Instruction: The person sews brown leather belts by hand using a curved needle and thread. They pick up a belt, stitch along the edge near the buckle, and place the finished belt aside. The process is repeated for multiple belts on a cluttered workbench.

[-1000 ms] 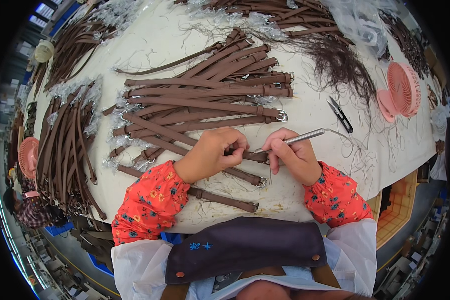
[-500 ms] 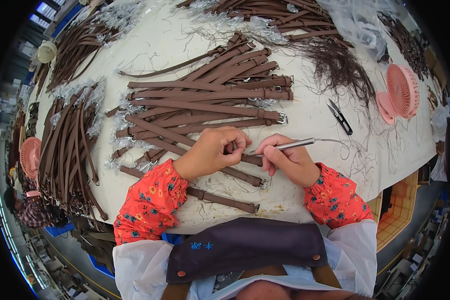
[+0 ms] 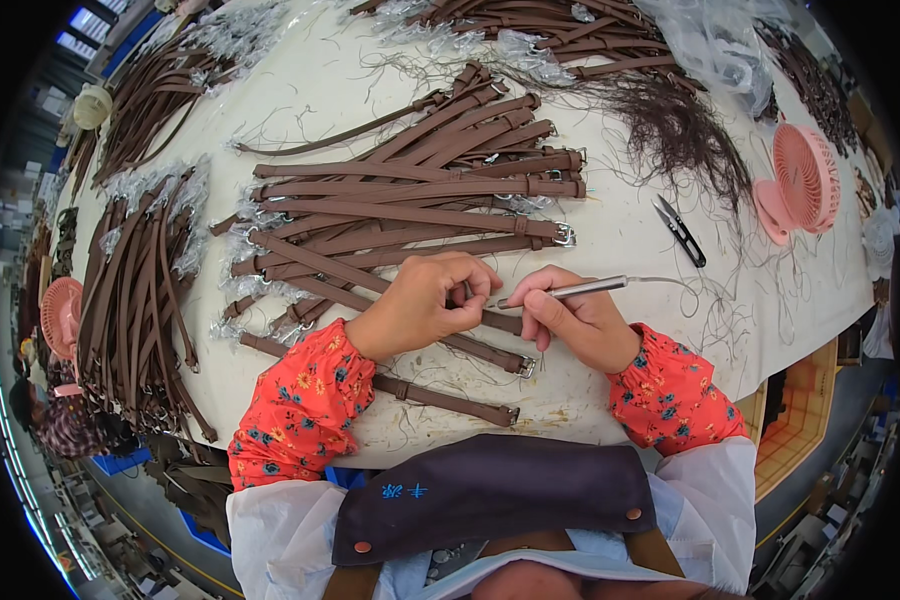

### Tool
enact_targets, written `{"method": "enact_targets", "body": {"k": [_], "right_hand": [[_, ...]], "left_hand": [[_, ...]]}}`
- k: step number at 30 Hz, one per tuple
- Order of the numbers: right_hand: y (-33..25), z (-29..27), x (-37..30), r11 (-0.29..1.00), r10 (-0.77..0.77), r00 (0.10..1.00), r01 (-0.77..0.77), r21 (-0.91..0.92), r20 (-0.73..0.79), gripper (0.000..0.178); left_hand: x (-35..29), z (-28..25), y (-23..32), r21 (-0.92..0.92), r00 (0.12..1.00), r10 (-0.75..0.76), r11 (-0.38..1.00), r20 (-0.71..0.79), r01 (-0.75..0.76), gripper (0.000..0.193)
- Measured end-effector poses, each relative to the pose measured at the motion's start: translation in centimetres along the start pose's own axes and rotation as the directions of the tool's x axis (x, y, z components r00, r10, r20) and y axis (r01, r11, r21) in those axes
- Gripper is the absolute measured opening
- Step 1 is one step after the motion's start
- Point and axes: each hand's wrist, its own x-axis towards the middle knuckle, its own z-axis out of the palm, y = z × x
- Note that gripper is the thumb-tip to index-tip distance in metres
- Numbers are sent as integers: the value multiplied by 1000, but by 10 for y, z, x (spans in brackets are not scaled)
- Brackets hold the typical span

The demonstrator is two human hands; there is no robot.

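Note:
My right hand (image 3: 577,318) is closed around a slim silver pen-shaped tool (image 3: 592,286), held between thumb and fingers. Its thin tip points left at my left hand, and a fine thread (image 3: 670,281) trails from its rear end. With thumb and fingers pinched together, my left hand (image 3: 425,302) grips a small dark piece; the fingers hide most of it. Beneath both hands lie brown straps with metal buckles (image 3: 485,352). One separate strap (image 3: 446,400) lies nearer to me, its buckle at the right end.
A pile of brown buckled straps (image 3: 420,190) covers the middle of the white table. More straps (image 3: 135,290) lie at the left. Black thread snips (image 3: 681,234), a pink fan (image 3: 802,182) and a tangle of dark threads (image 3: 685,135) are at the right.
My right hand and the silver tool have shifted very slightly left, toward my left fingertips. My left hand stays in place.

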Motion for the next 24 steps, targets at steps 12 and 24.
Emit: {"method": "enact_targets", "body": {"k": [12, 24], "right_hand": [[0, 0, 8, 591, -522, 835, 500, -632, 173, 27], [2, 7, 7, 596, -600, 799, 482, -642, 43, 38]], "left_hand": [[-16, -33, 22, 414, 979, 49, 901, 199, -129, 25], [-9, -15, 16, 286, 962, 270, 919, 40, -270, 20]]}}
